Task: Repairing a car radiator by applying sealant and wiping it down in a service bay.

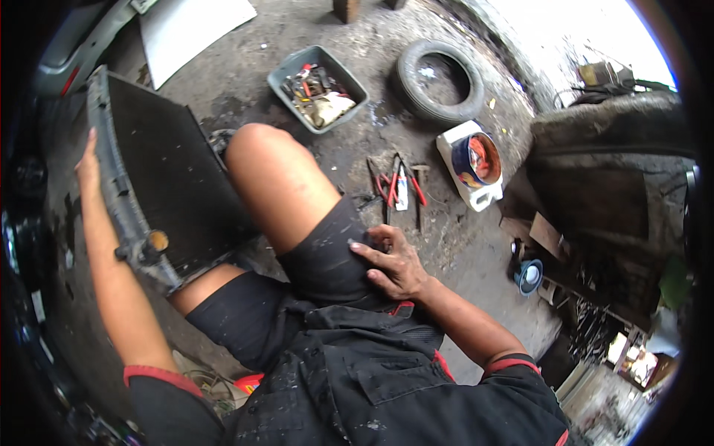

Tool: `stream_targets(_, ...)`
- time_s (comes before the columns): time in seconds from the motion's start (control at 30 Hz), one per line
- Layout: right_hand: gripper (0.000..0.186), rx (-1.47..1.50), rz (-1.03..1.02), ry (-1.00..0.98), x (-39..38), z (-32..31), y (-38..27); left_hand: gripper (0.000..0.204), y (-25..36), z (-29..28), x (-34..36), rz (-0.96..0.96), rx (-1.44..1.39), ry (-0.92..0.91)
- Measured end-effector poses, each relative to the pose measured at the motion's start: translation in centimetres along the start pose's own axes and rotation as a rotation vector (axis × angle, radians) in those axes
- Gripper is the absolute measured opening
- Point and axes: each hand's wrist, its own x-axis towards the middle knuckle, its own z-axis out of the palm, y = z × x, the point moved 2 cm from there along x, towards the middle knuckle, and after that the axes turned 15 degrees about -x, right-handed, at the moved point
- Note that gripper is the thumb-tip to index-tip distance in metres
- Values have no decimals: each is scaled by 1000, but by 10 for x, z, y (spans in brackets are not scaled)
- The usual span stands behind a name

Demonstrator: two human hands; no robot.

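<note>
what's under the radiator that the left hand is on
At the near end of the radiator, the person's left thigh shows, then disappears beneath it. The left knee and whatever else lies directly underneath are covered.

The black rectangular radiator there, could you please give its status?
Left grip against radiator edge. Right grip open on black cloth shorts. Radiator beside left leg. Red-handled pliers apart, on floor.

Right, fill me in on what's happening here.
The person's left hand is at the outer edge of a radiator, while the right hand rests on the dark shorts. Red-handled pliers lie on the floor ahead, near a loaded gray tub and a tyre.
</note>
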Motion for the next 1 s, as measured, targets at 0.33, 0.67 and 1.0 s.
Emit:
stream_targets(0.33, 35, 78, -125, -81, 10, 2, 33, 80, -23, -18, 23, 61, -138, -265)
stream_targets(0.67, 47, -231, 1001, -483, -14, 158, 292, 56, 2, -76, -49, 292, 123, 245)
stream_targets(1.0, 68, 195, 1468, -237, -7, 275, 386, 67, 29, -74, -102, 72, 152, 326)
